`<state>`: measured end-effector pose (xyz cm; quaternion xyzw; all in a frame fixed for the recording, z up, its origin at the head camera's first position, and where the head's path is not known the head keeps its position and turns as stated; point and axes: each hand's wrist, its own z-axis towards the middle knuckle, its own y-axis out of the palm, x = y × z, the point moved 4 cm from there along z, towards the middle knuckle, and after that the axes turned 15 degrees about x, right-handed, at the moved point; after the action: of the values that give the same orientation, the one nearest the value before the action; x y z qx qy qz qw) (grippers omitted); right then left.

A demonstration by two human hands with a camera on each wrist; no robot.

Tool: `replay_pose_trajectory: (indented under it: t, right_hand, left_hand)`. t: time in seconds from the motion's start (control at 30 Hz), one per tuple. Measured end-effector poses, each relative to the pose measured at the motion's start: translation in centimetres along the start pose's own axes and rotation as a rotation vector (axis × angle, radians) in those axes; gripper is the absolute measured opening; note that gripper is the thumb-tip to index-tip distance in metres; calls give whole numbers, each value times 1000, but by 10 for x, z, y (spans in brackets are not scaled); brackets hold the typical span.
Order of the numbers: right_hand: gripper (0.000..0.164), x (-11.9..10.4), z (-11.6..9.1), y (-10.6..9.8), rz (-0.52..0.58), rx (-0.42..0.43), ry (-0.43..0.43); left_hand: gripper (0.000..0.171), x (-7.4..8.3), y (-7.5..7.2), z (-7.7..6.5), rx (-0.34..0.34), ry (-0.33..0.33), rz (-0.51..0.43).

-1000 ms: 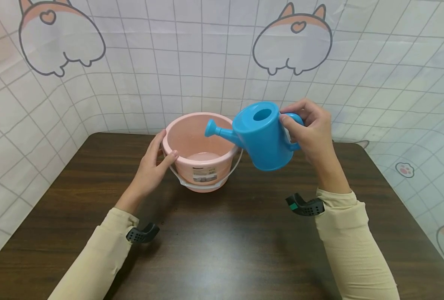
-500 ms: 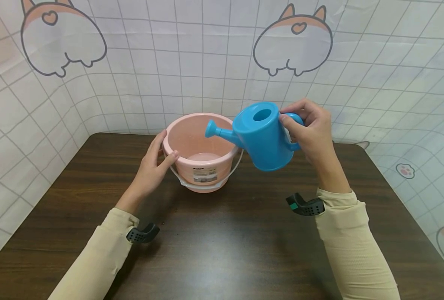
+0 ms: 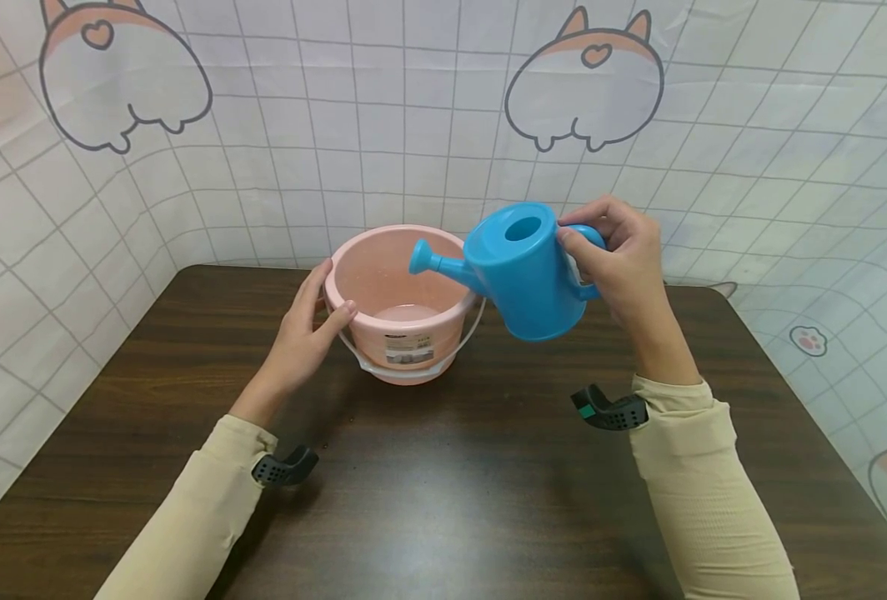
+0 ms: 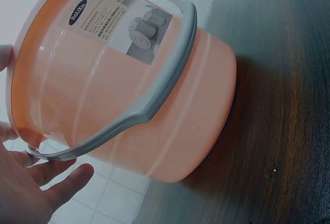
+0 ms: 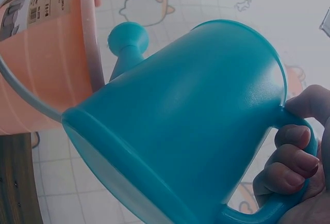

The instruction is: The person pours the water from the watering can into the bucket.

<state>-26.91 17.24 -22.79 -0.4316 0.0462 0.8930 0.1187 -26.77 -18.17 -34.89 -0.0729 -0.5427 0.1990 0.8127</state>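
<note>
A pink bucket [image 3: 406, 354] with a grey handle [image 4: 170, 79] and a paper label stands on the dark wooden table. My left hand [image 3: 301, 333] grips its rim at the left, thumb at the front and fingers along the outer side. My right hand [image 3: 623, 258] holds a blue watering can [image 5: 191, 115] by its handle, fingers curled through the loop. The can hangs above the table, tipped toward the bucket. Its spout head [image 3: 419, 257] is over the bucket's opening. No stream from the spout can be made out.
A white grid-patterned cloth [image 3: 383, 100] with cartoon animals hangs behind the table and at both sides. Small drops [image 4: 273, 171] lie on the table [image 3: 443, 492] near the bucket. Each wrist wears a black band [image 3: 610, 410].
</note>
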Motion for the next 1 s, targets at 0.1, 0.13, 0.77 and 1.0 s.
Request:
replay_pose_trajectory:
  t: [0.1, 0.13, 0.77, 1.0]
  right_hand:
    - [10, 0, 0, 0, -1, -1, -3]
    - [10, 0, 0, 0, 0, -1, -3]
    - [10, -2, 2, 1, -13, -8, 4]
    - [9, -2, 2, 1, -22, -7, 6]
  left_hand:
    - [71, 0, 0, 0, 2, 0, -3]
    - [71, 0, 0, 0, 2, 0, -4]
    - [71, 2, -1, 0, 9, 12, 13]
    - [71, 1, 0, 1, 9, 18, 15]
